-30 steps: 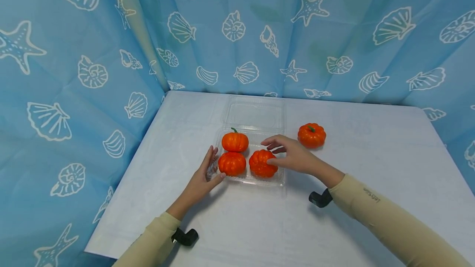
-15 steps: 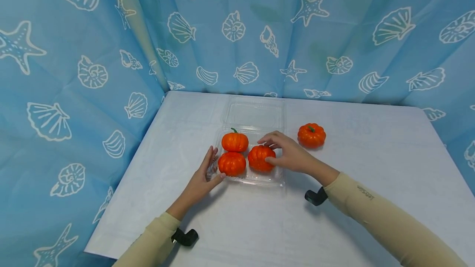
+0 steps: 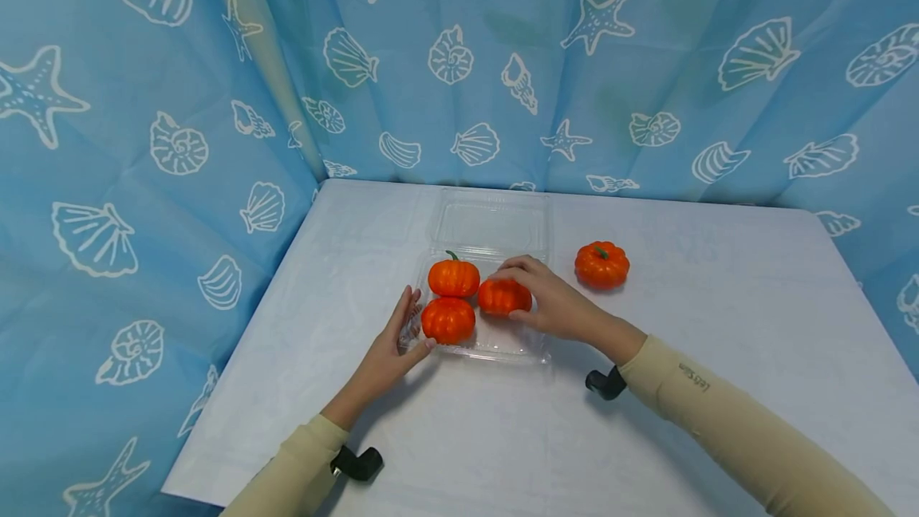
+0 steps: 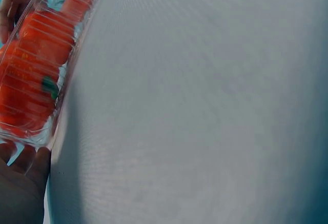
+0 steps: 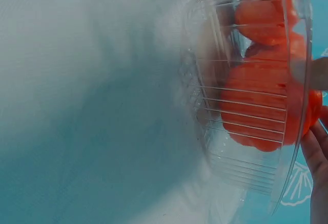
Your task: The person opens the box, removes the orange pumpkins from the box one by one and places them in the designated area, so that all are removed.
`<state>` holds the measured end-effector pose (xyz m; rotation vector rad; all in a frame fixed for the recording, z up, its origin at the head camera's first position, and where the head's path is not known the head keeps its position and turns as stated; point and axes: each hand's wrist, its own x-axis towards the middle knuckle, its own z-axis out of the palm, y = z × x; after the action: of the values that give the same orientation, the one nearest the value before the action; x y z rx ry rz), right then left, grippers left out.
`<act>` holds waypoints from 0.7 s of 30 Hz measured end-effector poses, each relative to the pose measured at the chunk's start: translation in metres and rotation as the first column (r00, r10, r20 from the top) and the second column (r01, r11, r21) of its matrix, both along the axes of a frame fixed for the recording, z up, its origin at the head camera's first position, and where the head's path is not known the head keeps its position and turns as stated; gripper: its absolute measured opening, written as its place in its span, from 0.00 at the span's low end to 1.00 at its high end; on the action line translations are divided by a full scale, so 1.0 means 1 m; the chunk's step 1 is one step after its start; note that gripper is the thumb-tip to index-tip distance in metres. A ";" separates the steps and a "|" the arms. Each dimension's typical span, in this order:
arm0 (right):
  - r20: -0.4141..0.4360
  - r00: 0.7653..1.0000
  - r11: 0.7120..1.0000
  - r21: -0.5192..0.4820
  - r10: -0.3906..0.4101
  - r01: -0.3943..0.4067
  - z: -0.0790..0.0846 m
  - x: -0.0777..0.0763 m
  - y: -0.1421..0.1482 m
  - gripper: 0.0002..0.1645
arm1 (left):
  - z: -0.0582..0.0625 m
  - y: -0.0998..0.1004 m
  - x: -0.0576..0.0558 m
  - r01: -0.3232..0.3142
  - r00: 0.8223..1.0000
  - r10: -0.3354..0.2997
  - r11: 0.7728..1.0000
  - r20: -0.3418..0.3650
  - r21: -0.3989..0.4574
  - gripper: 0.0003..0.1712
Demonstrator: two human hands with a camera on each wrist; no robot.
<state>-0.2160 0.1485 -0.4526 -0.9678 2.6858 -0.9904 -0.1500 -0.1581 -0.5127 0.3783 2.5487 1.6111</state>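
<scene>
A clear plastic clamshell container [image 3: 495, 357] holds several small orange pumpkins. Along its left side sit a back pumpkin [image 3: 454, 280] with a green stem and a front pumpkin [image 3: 448, 321]. My right hand [image 3: 549, 301] grips a third pumpkin [image 3: 502, 298] from the right, fingers over its far side and thumb at its near side, inside the container's right half. The right wrist view shows this pumpkin [image 5: 256, 103] through the ribbed wall. My left hand [image 3: 391, 357] rests its extended fingers along the container's left wall, thumb by the front corner. Fingertips [image 4: 38, 165] touch the container's end in the left wrist view.
Another orange pumpkin [image 3: 601, 266] lies on the white table [image 3: 718, 301], right of the container. The container's hinged lid [image 3: 495, 218] lies folded back behind it. A blue shell-patterned curtain [image 3: 431, 102] hangs along the table's back and left.
My right hand has taken a grip on the pumpkin and moved it back within the container's right half, beside the back-left pumpkin. My left hand has stayed in place.
</scene>
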 end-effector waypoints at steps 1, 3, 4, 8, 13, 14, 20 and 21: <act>-0.001 1.000 1.000 -0.009 0.003 -0.003 0.000 0.001 0.000 0.34 | 0.000 0.000 0.000 0.000 1.000 0.000 1.000 0.001 0.002 0.54; 0.009 1.000 0.999 -0.033 0.000 0.001 0.000 0.001 0.000 0.34 | 0.001 0.000 0.000 0.001 1.000 -0.001 1.000 0.001 0.006 0.54; 0.013 1.000 0.999 -0.044 -0.001 0.002 -0.001 0.002 0.000 0.33 | 0.001 0.000 0.000 0.001 1.000 -0.001 1.000 0.001 0.010 0.54; 0.036 0.999 0.998 -0.066 -0.006 0.009 -0.001 0.002 0.001 0.33 | 0.002 0.000 0.001 0.003 1.000 -0.003 1.000 -0.001 0.028 0.54; 0.056 0.998 0.999 -0.021 -0.040 0.041 0.001 0.003 0.001 0.34 | 0.003 0.000 0.002 0.001 1.000 -0.001 1.000 0.003 0.021 0.54; 0.053 0.997 0.999 -0.002 -0.048 0.048 0.001 0.003 0.001 0.34 | 0.003 0.000 0.001 0.000 1.000 0.000 1.000 0.005 0.017 0.54; 0.029 0.996 0.988 0.136 -0.082 0.077 0.001 0.001 0.000 0.32 | 0.001 0.000 0.000 -0.003 1.000 0.003 1.000 0.005 0.004 0.55; 0.026 0.996 0.984 0.161 -0.083 0.078 0.000 0.000 0.000 0.33 | 0.000 0.000 0.000 -0.004 1.000 0.004 1.000 0.006 0.000 0.55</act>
<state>-0.2156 0.1483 -0.4522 -0.8118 2.7459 -0.7822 -0.1504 -0.1580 -0.5122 0.3688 2.5466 1.6112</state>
